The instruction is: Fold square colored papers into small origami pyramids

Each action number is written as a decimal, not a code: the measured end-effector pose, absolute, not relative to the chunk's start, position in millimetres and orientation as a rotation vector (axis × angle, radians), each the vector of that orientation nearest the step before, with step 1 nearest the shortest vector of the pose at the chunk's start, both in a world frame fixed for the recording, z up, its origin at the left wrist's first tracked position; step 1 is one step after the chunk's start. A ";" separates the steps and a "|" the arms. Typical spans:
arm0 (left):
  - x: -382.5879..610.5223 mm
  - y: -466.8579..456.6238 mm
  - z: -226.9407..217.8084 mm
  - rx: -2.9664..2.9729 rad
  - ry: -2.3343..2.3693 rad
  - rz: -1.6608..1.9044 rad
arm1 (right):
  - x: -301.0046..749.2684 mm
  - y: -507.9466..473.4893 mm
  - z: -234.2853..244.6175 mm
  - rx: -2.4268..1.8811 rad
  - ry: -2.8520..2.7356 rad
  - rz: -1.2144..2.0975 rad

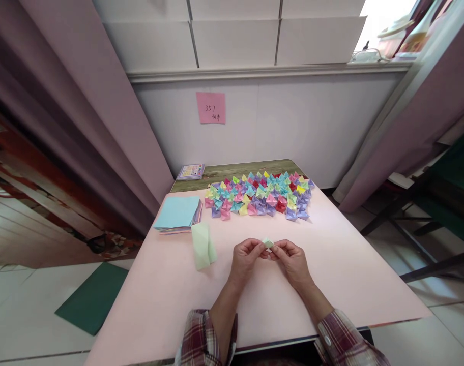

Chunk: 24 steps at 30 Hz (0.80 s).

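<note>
A small folded piece of pale green paper (267,243) is pinched between my two hands, above the pink table covering. My left hand (248,256) grips its left side with thumb and fingers. On the other side, my right hand (291,258) holds it the same way. The fingers cover much of the paper's lower part. To the left of my hands lies a creased pale green sheet (202,246), loosely folded. Beyond them, many folded paper pieces (258,195) in several colours sit crowded together.
A stack of square paper (177,212), light blue on top, lies at the table's left. Behind it is a small pile of printed packets or booklets (191,172). A pink note (211,108) hangs on the wall. A dark chair (426,203) stands at the right.
</note>
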<state>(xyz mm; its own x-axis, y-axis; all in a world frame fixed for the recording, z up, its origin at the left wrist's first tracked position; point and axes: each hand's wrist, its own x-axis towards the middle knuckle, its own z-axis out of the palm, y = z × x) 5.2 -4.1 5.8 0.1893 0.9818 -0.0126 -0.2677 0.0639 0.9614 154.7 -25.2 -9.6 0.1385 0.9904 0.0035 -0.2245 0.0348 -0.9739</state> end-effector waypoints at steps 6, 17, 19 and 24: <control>9.2 -8.3 5.5 1.175 0.972 1.197 | 150.4 -26.5 -9.2 -1.120 -0.968 1.192; 11.5 -6.3 4.1 0.964 0.902 1.173 | 147.7 -23.9 -9.6 -1.059 -0.869 1.208; 10.8 -5.1 2.8 0.921 0.905 1.138 | 148.4 -23.8 -9.9 -1.065 -0.879 1.218; 7.9 -3.5 2.5 0.874 0.922 1.043 | 149.8 -25.1 -8.9 -1.067 -0.960 1.193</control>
